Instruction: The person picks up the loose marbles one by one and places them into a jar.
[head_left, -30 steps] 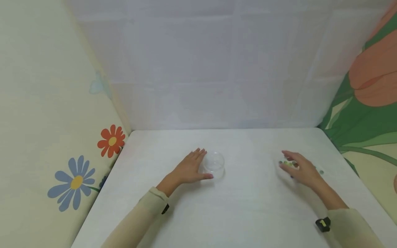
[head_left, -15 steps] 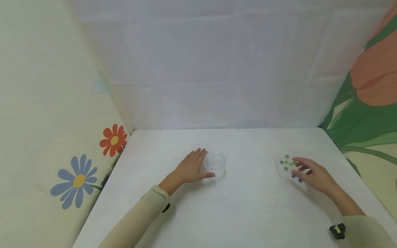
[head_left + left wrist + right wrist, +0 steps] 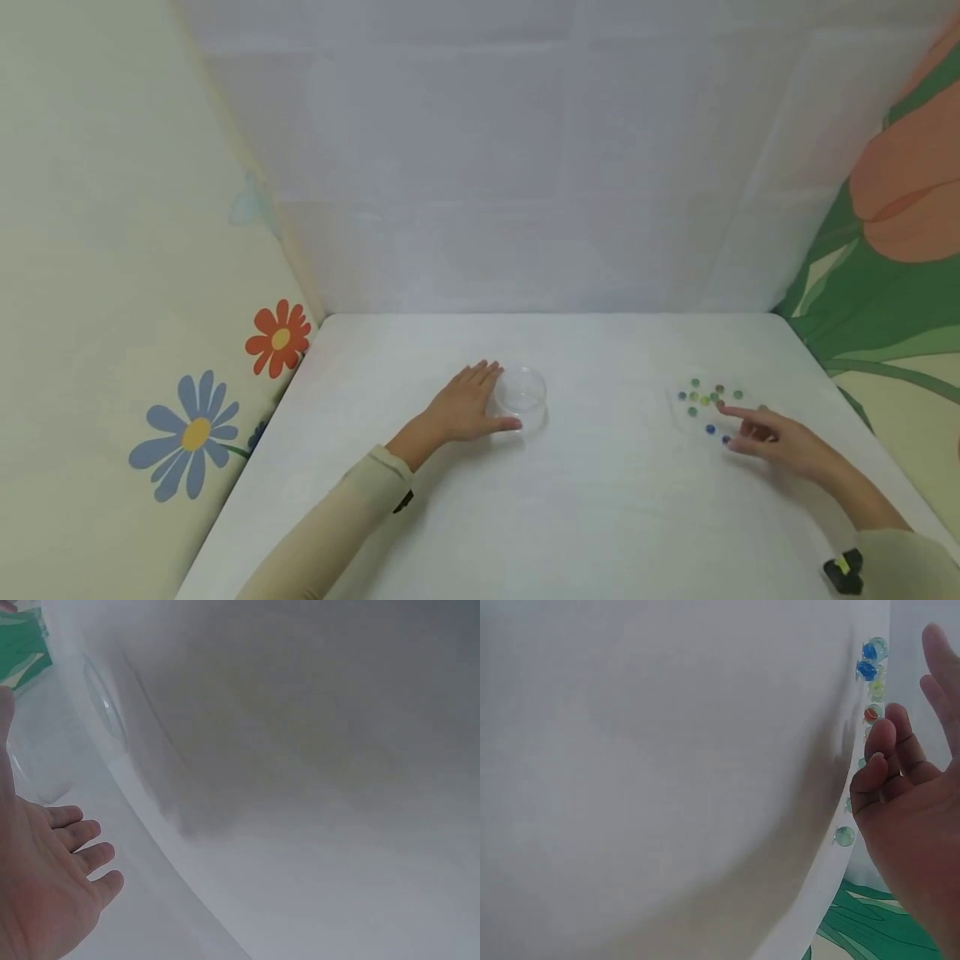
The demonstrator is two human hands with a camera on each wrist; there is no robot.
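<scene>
A clear round container [image 3: 532, 406] stands on the white table [image 3: 585, 492] near its middle. My left hand [image 3: 463, 408] lies beside it, fingers along its left side and thumb by its near side. The left wrist view also shows the clear container [image 3: 56, 739] beyond the left palm [image 3: 45, 900]. Several glass marbles lie at the right, including green [image 3: 692, 412], yellow [image 3: 705, 401] and blue [image 3: 710, 429] ones. My right hand [image 3: 787, 446] hovers at their near right, index finger and thumb apart, other fingers bent, holding nothing. A pale green marble [image 3: 844, 836] shows below the right hand in the right wrist view.
A white cloth backdrop [image 3: 450, 167] rises behind the table. Flower-patterned fabric stands on both sides, with a blue flower [image 3: 197, 435] at left and green leaves [image 3: 885, 308] at right. A faint transparent edge shows around the marbles.
My right hand has moved right and toward me, uncovering more marbles. Its index finger now points out ahead of the others. My left hand stays beside the container.
</scene>
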